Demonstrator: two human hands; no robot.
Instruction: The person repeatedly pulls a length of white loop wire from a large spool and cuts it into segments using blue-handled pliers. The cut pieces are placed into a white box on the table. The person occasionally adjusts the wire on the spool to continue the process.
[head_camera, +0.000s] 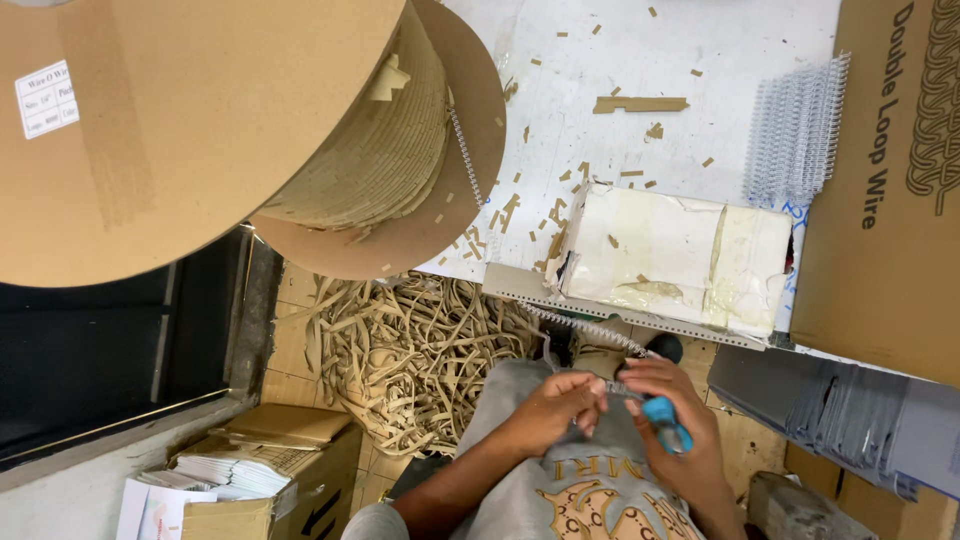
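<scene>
Wire binding coil (585, 327) runs off the worktop's (640, 60) front edge into the left hand (553, 408), pinched. Right hand (672, 425) grips blue-handled cutters (665, 423) (blades hidden), seemingly mid-cut; next calls for a squeeze.

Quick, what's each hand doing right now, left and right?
Left hand: closed, pinching the end of the binding wire strip.
Right hand: closed around a blue-handled tool, held at the wire.

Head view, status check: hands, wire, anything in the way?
Left hand pinching the wire strip. Right hand gripping blue-handled cutters at its end. Paper strips piled below, not obstructing.
</scene>
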